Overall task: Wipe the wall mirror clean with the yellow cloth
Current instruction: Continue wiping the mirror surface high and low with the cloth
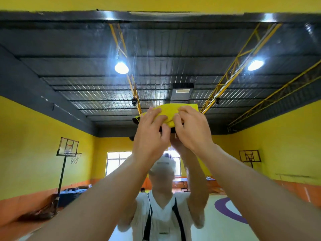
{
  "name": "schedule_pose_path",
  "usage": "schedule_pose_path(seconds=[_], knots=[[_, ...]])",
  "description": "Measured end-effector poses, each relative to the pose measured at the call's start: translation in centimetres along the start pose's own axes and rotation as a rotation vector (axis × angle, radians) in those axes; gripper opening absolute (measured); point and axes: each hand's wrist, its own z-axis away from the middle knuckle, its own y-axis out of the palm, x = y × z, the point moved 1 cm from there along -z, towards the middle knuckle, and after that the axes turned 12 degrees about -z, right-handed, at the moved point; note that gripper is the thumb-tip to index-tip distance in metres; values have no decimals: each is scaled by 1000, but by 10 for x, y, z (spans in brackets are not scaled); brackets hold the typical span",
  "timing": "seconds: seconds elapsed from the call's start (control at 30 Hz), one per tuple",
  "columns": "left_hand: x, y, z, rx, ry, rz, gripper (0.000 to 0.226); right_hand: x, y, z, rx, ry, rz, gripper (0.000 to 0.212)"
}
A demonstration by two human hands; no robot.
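Note:
The wall mirror (pixel 69 75) fills nearly the whole view, its top edge running just under a yellow wall strip. A folded yellow cloth (pixel 171 112) is pressed flat against the glass at mid-height. My left hand (pixel 150 134) and my right hand (pixel 192 129) are both raised and lie on the cloth, fingers spread over it and holding it to the mirror. Faint streaks show on the glass above the cloth. My own reflection, in a white top with dark straps, stands below the hands.
The mirror reflects a gym hall: dark ceiling with two bright lamps (pixel 121 67), yellow trusses, yellow walls, a basketball hoop (pixel 68 150) on the left, another on the right, windows and tables at the back.

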Motion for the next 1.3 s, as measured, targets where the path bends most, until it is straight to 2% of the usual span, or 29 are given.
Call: schedule_pose_path(seconds=[0.07,0.1,0.2,0.33,0.43,0.63,0.8,1.0,1.2,1.3], knots=[[-5,4,-7,21,-135,36,41,4,5,-5,-38,62,29,28],[-5,7,-11,25,-147,7,43,5,11,-5,-29,106,50,32],[1,21,-11,1,-72,-137,48,-1,31,1,50,177,158,49],[7,29,2,-9,-3,-203,54,-13,33,13,-1,84,152,53],[6,35,7,-44,52,-223,49,-23,33,20,-24,-1,169,50],[-11,47,5,-132,22,-230,46,-44,24,17,-81,-136,330,40],[-48,64,0,-115,26,-221,43,-76,-4,14,-86,-187,357,39],[-111,95,-6,-90,67,-193,41,-129,-57,19,-8,-126,357,42],[-145,108,1,-115,24,-178,39,-132,-71,36,-119,17,165,37],[-149,108,20,-111,19,-138,36,-133,-73,58,-140,43,172,37]])
